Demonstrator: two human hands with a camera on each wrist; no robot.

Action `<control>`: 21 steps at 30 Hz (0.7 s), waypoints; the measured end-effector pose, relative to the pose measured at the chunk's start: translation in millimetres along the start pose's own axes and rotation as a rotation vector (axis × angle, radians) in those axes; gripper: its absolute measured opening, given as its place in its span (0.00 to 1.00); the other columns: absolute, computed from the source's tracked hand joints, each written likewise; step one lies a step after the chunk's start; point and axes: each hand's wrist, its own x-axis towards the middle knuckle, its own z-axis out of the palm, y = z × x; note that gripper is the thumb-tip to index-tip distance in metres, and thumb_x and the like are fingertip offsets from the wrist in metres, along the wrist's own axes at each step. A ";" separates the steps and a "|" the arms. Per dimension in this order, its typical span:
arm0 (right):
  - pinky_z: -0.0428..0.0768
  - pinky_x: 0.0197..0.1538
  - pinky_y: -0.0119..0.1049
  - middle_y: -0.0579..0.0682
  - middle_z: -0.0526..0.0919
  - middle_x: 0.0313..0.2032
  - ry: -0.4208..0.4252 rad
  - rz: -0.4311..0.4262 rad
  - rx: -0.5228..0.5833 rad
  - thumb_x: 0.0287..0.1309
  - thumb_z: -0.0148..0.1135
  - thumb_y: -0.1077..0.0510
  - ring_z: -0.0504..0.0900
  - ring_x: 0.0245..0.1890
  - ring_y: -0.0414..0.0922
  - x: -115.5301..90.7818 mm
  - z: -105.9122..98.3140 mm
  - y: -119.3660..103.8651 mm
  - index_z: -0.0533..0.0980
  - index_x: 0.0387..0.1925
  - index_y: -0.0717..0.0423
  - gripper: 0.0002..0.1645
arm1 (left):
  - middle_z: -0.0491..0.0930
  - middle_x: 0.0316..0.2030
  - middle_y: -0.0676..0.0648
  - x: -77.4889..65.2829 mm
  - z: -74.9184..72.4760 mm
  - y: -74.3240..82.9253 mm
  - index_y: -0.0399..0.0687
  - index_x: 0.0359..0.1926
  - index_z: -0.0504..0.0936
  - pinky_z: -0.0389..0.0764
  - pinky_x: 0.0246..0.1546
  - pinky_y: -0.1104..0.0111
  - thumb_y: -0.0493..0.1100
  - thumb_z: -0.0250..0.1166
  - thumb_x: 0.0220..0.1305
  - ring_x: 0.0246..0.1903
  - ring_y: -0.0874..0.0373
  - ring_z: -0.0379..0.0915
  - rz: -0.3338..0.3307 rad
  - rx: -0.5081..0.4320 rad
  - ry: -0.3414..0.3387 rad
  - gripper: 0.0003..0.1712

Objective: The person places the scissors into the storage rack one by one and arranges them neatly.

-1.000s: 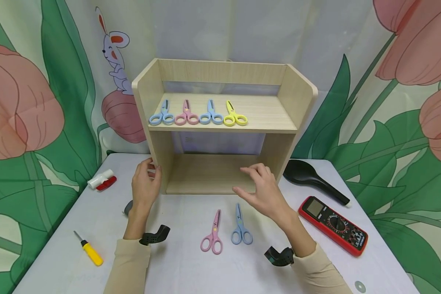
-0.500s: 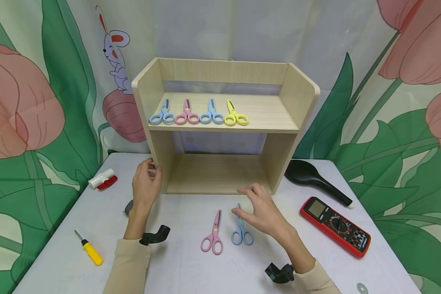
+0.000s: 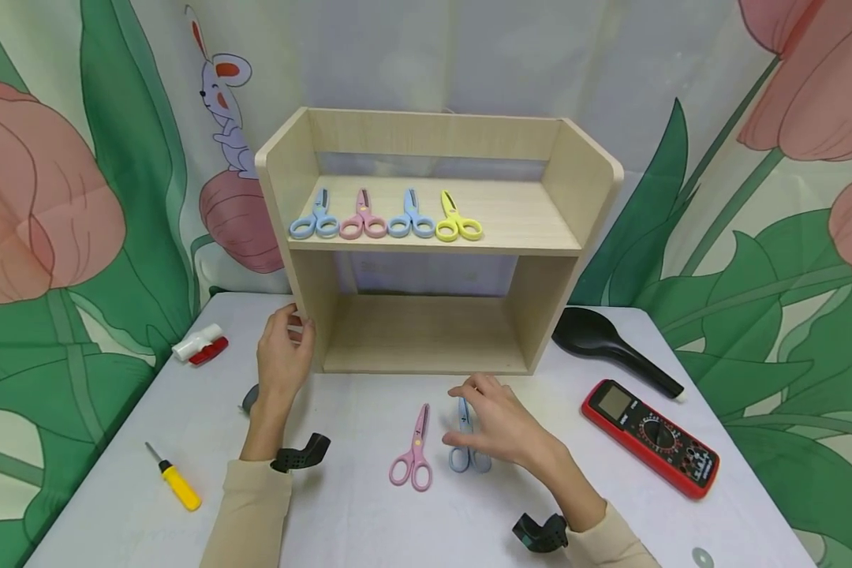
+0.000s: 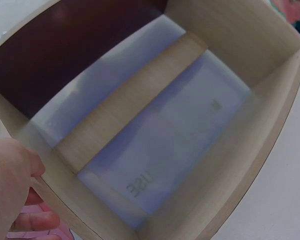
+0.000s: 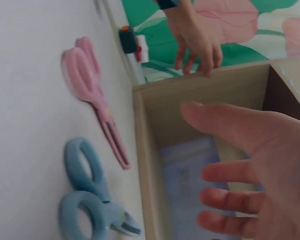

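Note:
My left hand [image 3: 282, 355] holds the left side panel of a small two-tier wooden shelf [image 3: 433, 371], the thumb near its front edge and the fingers on its outer face. My right hand [image 3: 500, 426] hovers over light blue scissors [image 3: 460, 457] on the table, thumb and fingers spread apart with nothing between them. Part of these scissors is hidden behind the hand in the head view. Pink scissors [image 3: 413, 457] lie to their left. On the upper tier stands a row of blue, pink, blue and yellow scissors [image 3: 457, 221], handles toward me.
A yellow-handled screwdriver [image 3: 177, 483] and a white and red item [image 3: 200, 345] lie on the left. To the right are a black ladle-like spoon [image 3: 603, 343] and a red multimeter [image 3: 649, 438]. A dark object [image 3: 250, 398] shows partly behind my left wrist.
My right hand has moved down and toward me, from in front of the shelf's lower tier to over the blue scissors on the table. The left hand stays at the panel.

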 end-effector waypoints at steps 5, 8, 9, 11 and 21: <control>0.73 0.51 0.47 0.49 0.75 0.51 -0.149 0.012 -0.013 0.40 0.80 0.36 0.71 0.46 0.44 -4.4 7.0 0.5 0.76 0.61 0.51 0.48 | 0.79 0.46 0.34 -0.6 0.5 0.6 0.35 0.61 0.74 0.83 0.40 0.50 0.44 0.59 0.71 0.39 0.41 0.82 -0.003 0.000 -0.001 0.23; 0.74 0.50 0.46 0.48 0.73 0.50 -0.228 0.047 -0.015 0.37 0.81 0.36 0.69 0.44 0.44 -5.0 10.6 -0.9 0.75 0.62 0.51 0.49 | 0.79 0.46 0.34 -1.1 0.4 -0.5 0.35 0.61 0.73 0.83 0.41 0.50 0.44 0.58 0.71 0.39 0.41 0.82 -0.007 0.000 0.001 0.23; 0.76 0.51 0.47 0.48 0.73 0.50 -0.247 0.058 -0.021 0.37 0.82 0.36 0.70 0.45 0.44 -5.0 12.2 -1.3 0.75 0.61 0.50 0.49 | 0.79 0.47 0.34 -1.3 0.3 -1.0 0.35 0.61 0.73 0.82 0.41 0.51 0.44 0.58 0.71 0.39 0.41 0.82 -0.007 0.001 0.001 0.23; 0.77 0.52 0.47 0.49 0.74 0.50 -0.272 0.075 -0.024 0.37 0.82 0.38 0.71 0.46 0.44 -5.6 15.5 -1.6 0.76 0.60 0.50 0.48 | 0.79 0.47 0.34 -2.0 0.4 -2.0 0.35 0.62 0.73 0.82 0.40 0.51 0.44 0.58 0.71 0.39 0.42 0.81 -0.011 0.004 -0.004 0.23; 0.79 0.44 0.40 0.48 0.73 0.45 -0.270 0.067 -0.063 0.41 0.82 0.45 0.73 0.40 0.43 -6.3 22.4 -1.8 0.78 0.51 0.52 0.36 | 0.79 0.46 0.34 0.0 1.3 -1.9 0.35 0.61 0.74 0.82 0.40 0.52 0.43 0.59 0.71 0.38 0.42 0.81 0.008 -0.005 0.000 0.23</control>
